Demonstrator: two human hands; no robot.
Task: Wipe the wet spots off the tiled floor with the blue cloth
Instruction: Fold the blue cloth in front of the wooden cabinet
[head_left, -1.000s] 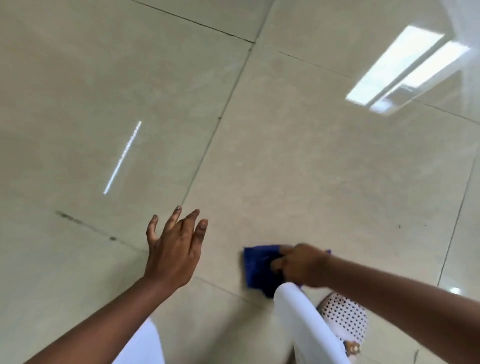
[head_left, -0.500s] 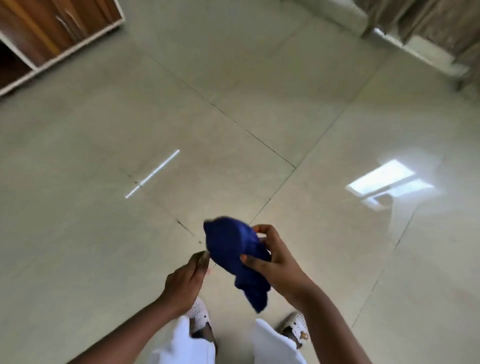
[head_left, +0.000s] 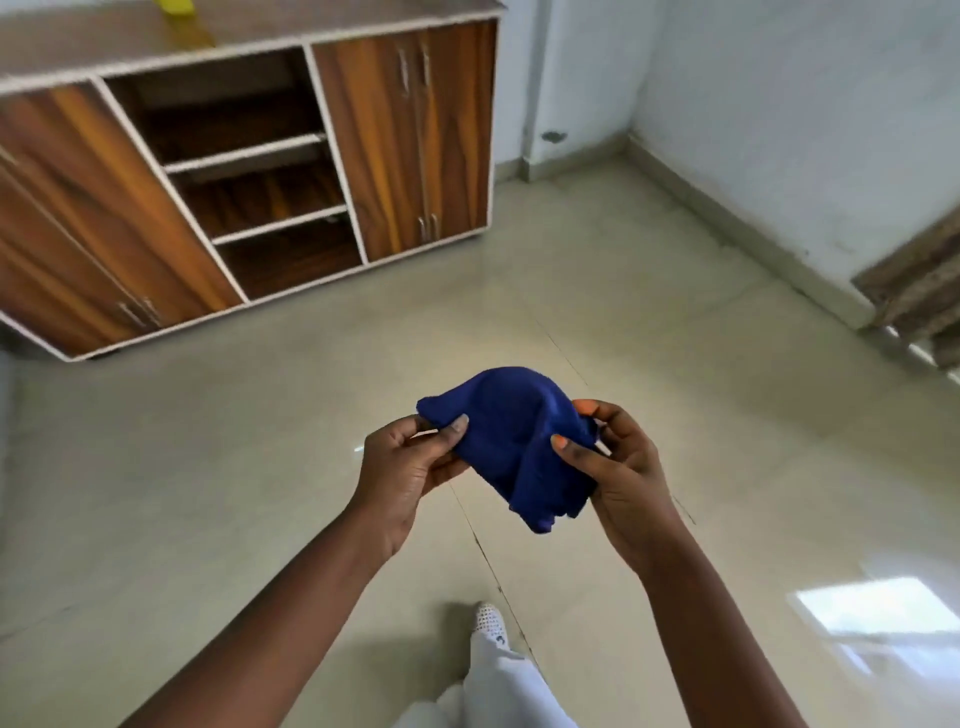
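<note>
Up off the tiled floor (head_left: 675, 415) we've come since a second ago, and the blue cloth (head_left: 511, 441) has come up with us, bunched in mid-air between both hands. Our left hand (head_left: 402, 473) pinches its left edge with thumb and fingers; our right hand (head_left: 621, 467) grips the right side, a fold hanging below. Open tiles spread all around us. A wooden cabinet (head_left: 234, 171) lines the far wall, well apart, and one white shoe (head_left: 488, 621) sits by a grout line.
</note>
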